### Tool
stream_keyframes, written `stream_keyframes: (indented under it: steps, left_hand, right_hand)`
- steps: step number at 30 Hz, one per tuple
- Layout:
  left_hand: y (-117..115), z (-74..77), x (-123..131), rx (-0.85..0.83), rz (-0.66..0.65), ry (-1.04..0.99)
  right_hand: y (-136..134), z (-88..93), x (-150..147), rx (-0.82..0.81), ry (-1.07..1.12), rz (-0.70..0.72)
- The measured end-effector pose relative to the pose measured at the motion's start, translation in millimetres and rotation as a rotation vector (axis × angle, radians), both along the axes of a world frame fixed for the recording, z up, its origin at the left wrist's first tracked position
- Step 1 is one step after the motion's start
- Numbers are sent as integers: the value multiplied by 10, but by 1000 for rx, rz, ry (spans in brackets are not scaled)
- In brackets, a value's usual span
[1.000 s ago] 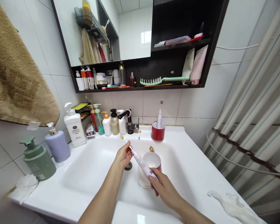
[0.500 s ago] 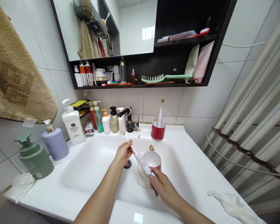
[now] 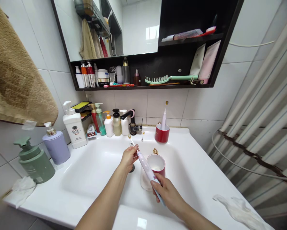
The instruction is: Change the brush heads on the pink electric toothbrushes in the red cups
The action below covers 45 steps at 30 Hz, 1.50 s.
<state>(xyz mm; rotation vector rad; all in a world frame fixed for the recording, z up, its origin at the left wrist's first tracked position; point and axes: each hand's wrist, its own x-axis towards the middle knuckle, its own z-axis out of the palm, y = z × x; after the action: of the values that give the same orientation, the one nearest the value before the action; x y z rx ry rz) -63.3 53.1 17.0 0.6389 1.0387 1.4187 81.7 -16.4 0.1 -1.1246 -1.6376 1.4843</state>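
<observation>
Above the sink basin, the left hand pinches one electric toothbrush near its top; the right hand curls around its lower end. Two red cups: one inside the basin, one behind.

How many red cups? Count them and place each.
2. One red cup stands on the sink's back ledge, right of the faucet; the other red cup is in the basin, partly hidden behind the toothbrush and right hand. No others show.
</observation>
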Motion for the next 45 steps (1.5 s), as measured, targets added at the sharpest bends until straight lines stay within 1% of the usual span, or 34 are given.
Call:
stream_keyframes:
  steps: [6,13,21,28,33,35,40,45]
  left_hand:
    - [-24,33,42,59,25,28]
    - [-22,25,36,94,-41,22]
    - [-28,38,28,92,-76,96]
    - [-20,28,38,78,-74,101]
    - [-4,26,17,124,21,76]
    - [1,21,4,144,35,82]
    - [4,8,5,142,3,108]
    - [-7,23,20,161,-31,96]
  right_hand:
    - [11,22,7,21,64,-11]
    - [1,1,5,-14,106,-21]
    - [6,-38,1,22,125,-11]
    - [13,-34,-1,27,113,-8]
    - [18,-47,-7,43,74,11]
    - [14,-53,-9,38,74,8]
    - [13,-58,-11,27,84,-16]
    - [6,-68,-12,27,104,-5]
